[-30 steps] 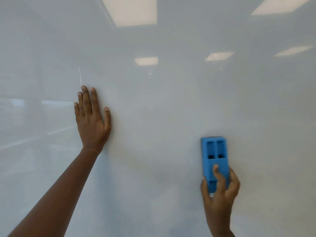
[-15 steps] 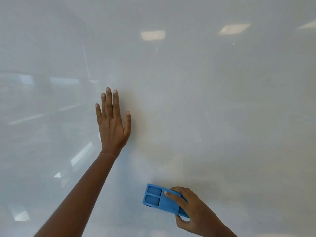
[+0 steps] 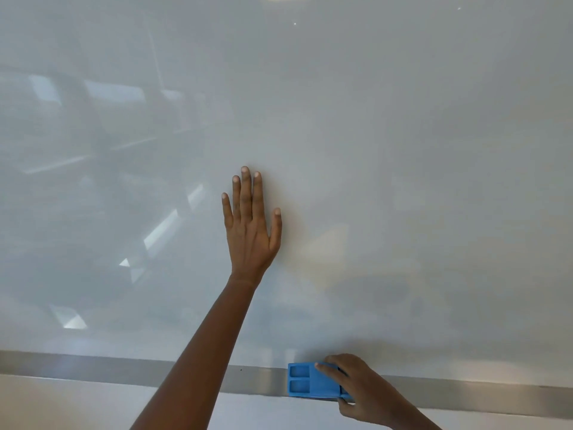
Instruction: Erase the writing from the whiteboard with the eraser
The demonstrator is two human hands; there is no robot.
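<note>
A glossy whiteboard (image 3: 387,135) fills nearly the whole view, and I see no writing on it, only reflections. My left hand (image 3: 249,225) lies flat against the board near the middle, fingers spread and pointing up. The blue eraser (image 3: 305,383) rests lengthwise over the metal tray (image 3: 93,369) that runs along the board's bottom edge. My right hand (image 3: 356,389) grips the eraser's right end, fingers over its top and thumb below.
Below the metal tray a pale wall (image 3: 55,405) shows at the bottom left. Reflections of ceiling lights and room shapes cover the left part of the board.
My right hand turned the eraser from upright to lengthwise and carried it down to the tray at the board's bottom edge. The view tilted down, so my left hand now appears nearer the centre.
</note>
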